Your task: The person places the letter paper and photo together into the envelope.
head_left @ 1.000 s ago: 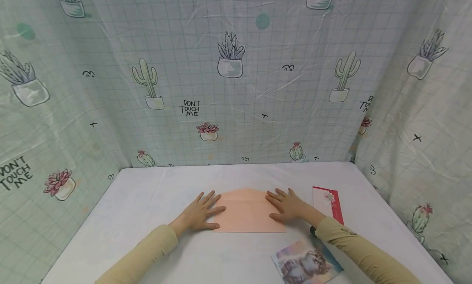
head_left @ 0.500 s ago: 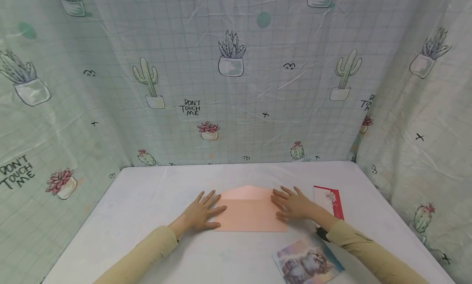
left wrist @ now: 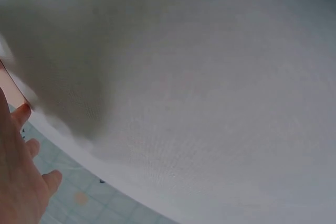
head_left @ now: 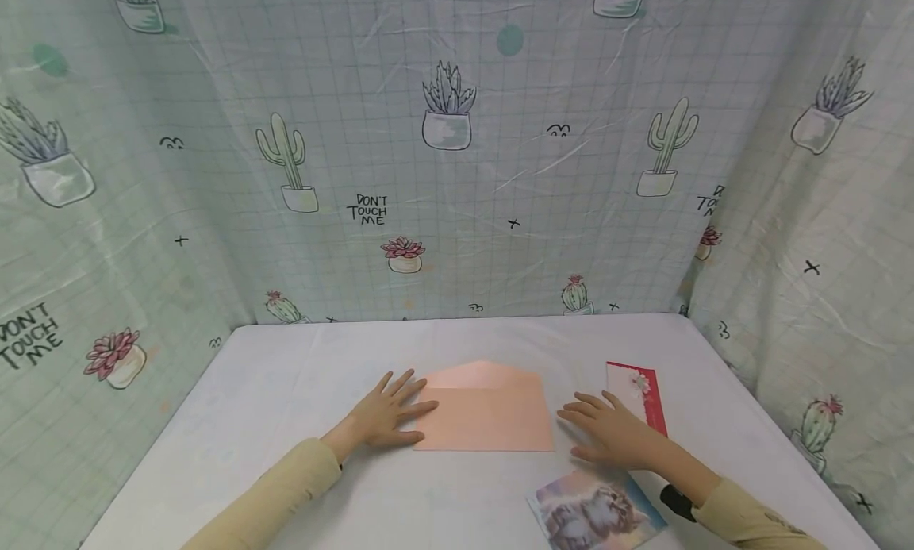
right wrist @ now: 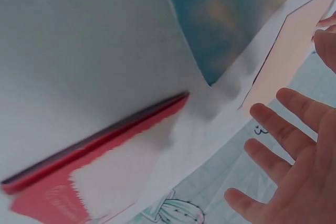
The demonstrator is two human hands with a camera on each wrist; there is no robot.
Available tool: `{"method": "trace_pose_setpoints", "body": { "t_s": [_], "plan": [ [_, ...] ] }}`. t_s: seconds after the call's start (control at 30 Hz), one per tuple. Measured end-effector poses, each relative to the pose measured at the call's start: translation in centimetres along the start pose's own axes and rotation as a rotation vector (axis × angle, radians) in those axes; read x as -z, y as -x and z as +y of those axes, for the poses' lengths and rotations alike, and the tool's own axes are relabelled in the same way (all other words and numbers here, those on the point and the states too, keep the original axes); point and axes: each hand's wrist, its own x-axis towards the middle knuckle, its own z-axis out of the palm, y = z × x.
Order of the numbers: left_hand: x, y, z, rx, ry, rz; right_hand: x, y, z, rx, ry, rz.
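A peach envelope (head_left: 485, 419) lies flat in the middle of the white table, its pointed flap (head_left: 481, 374) unfolded toward the back. My left hand (head_left: 389, 413) rests with spread fingers on the envelope's left edge; the left wrist view catches only part of this hand (left wrist: 21, 177) at its lower left. Off the envelope's right side, my right hand (head_left: 614, 435) is held over the table with fingers spread and nothing in them. Just beyond it lies a red and white card (head_left: 635, 383) with a flower, partly covered by that hand. A kitten picture card (head_left: 596, 512) lies nearer, below the right hand.
The white table (head_left: 300, 391) has its back edge against a hanging cloth (head_left: 457, 193) printed with cacti, which also closes off both sides. In the right wrist view, the red card (right wrist: 105, 171) shows a thick edge.
My right hand has lifted off the envelope's right side and drawn back to the right and nearer. The envelope's flap now shows as a lighter point; my left hand has stayed put.
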Motion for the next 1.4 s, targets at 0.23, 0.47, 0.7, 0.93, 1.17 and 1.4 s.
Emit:
{"method": "trace_pose_setpoints", "body": {
  "t_s": [0.23,0.47,0.7,0.93,1.17,1.4],
  "plan": [
    [-0.3,0.1,-0.1,-0.001,0.024,0.026,0.2,3.0,-0.5,-0.025,-0.041,-0.034],
    [-0.6,0.1,-0.2,0.005,0.054,0.006,-0.1,4.5,-0.7,0.010,-0.027,0.045],
    [-0.6,0.2,-0.1,0.006,0.060,0.008,-0.5,4.9,-1.0,0.003,0.009,0.068],
    [-0.5,0.2,0.0,0.029,0.065,-0.026,-0.9,5.2,-1.2,0.077,0.080,0.157],
    [-0.3,0.2,0.0,0.022,0.077,-0.008,-1.7,5.1,-1.0,0.108,0.124,0.225],
    [-0.4,0.2,0.0,0.018,0.057,-0.016,-1.6,4.9,-1.0,0.121,0.119,0.220]
  ]
}}
